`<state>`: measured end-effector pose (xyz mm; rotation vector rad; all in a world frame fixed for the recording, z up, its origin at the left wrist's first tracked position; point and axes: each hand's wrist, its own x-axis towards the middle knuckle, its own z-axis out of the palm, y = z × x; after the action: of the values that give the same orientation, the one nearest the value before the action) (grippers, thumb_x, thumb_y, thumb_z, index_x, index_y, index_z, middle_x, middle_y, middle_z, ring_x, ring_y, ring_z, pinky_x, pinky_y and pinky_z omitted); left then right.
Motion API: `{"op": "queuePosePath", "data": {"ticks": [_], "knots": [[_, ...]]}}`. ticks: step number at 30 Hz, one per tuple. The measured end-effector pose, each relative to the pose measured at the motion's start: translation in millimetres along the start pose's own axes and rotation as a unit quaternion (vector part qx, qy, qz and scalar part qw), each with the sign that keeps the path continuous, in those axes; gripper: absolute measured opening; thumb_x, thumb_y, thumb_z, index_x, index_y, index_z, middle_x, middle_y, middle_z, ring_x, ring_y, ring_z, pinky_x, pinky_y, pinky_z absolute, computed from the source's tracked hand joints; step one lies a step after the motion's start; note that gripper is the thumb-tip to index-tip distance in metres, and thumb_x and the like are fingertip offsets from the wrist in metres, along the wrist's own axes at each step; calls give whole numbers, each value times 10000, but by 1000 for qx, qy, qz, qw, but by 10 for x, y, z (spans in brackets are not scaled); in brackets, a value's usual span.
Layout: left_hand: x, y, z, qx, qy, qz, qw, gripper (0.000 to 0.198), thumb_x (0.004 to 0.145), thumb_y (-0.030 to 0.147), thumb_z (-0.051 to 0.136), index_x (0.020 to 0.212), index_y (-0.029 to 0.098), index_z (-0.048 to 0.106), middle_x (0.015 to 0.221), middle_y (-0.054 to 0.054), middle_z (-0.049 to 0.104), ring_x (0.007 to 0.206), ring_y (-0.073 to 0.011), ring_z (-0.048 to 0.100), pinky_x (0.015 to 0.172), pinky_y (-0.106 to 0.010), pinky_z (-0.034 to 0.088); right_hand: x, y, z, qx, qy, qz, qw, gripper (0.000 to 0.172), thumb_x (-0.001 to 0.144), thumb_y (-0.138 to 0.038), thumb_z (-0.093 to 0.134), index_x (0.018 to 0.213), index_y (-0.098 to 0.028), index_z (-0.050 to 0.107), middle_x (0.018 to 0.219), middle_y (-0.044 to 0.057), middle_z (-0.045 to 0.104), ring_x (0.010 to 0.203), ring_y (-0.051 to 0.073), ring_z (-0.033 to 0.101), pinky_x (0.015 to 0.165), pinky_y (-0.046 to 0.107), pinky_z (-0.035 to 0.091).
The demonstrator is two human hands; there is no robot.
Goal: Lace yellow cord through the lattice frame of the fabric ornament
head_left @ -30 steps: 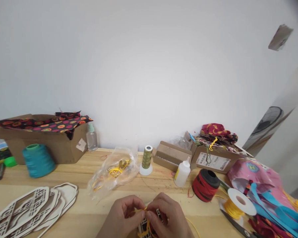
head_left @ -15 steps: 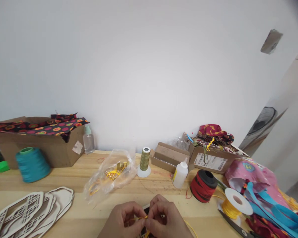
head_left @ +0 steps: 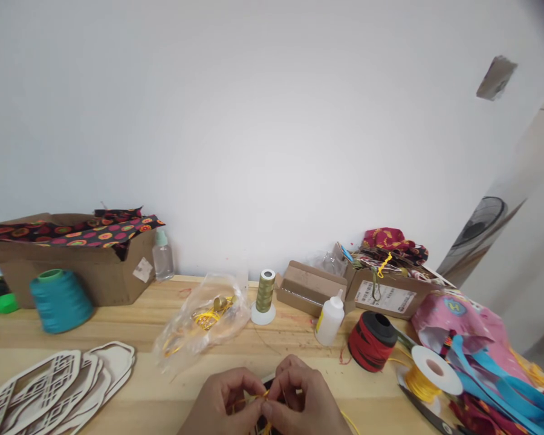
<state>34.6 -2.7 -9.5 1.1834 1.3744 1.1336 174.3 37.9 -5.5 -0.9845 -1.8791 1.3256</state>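
Note:
At the bottom centre, my left hand (head_left: 229, 402) and my right hand (head_left: 299, 399) meet with thumbs and fingertips pinched close together. Both are closed on a thin yellow cord (head_left: 249, 399) that shows between the fingers. More of the cord runs out past my right hand at the lower right. Beneath and between the hands a dark piece with a light pattern shows in part; the hands cover most of it, so its kind is not clear.
Ahead lie a plastic bag (head_left: 208, 320) with yellow cord, an olive thread spool (head_left: 265, 293) and a white squeeze bottle (head_left: 330, 320). Cut-out panels (head_left: 49, 386) and a teal thread cone (head_left: 60, 302) stand left. On the right are a red cord spool (head_left: 372, 341), a yellow cord spool (head_left: 430, 374) and scissors (head_left: 426, 411).
The fingertips have shifted very slightly around the yellow cord, still pinched together. The view has moved a touch; everything else stays in place.

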Motion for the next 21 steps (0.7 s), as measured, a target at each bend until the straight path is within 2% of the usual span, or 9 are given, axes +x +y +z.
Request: {"op": "queuePosePath", "data": {"ticks": [5, 11, 16, 19, 21], "knots": [[18, -55, 47, 28, 23, 9, 999, 76, 539, 215, 564, 559, 142, 562, 431, 74, 375, 424, -83, 335, 422, -195, 249, 6, 35, -2, 17, -4, 13, 1000, 62, 580, -119, 583, 520, -113, 566, 634, -26, 435, 462, 34, 327, 409, 172, 217], [5, -33, 33, 33, 18, 7, 999, 96, 561, 240, 574, 567, 145, 566, 451, 59, 427, 428, -88, 353, 422, -194, 258, -16, 47, -17, 162, -37, 36, 986, 186, 547, -286, 669, 498, -122, 597, 672, -10, 456, 516, 57, 409, 456, 182, 301], [33, -73, -25, 21, -8, 12, 1000, 146, 609, 292, 569, 607, 147, 580, 549, 8, 551, 494, -116, 455, 469, -205, 332, -10, -25, -62, 287, -51, 28, 956, 209, 499, -303, 713, 481, -127, 602, 656, -16, 443, 493, 42, 396, 438, 169, 277], [53, -94, -31, 30, 8, 13, 999, 163, 602, 306, 577, 582, 145, 574, 523, 12, 544, 472, -113, 443, 451, -205, 322, -11, -66, -112, 352, -98, 29, 930, 202, 508, -305, 704, 501, -134, 597, 673, -11, 435, 431, 24, 343, 378, 163, 206], [52, -70, -33, 39, 10, 11, 999, 166, 607, 305, 576, 582, 141, 581, 505, 21, 532, 451, -103, 420, 433, -200, 300, -43, -72, -160, 387, -139, 22, 911, 245, 496, -355, 695, 496, -145, 569, 679, -6, 431, 424, 31, 338, 380, 170, 219]]}}
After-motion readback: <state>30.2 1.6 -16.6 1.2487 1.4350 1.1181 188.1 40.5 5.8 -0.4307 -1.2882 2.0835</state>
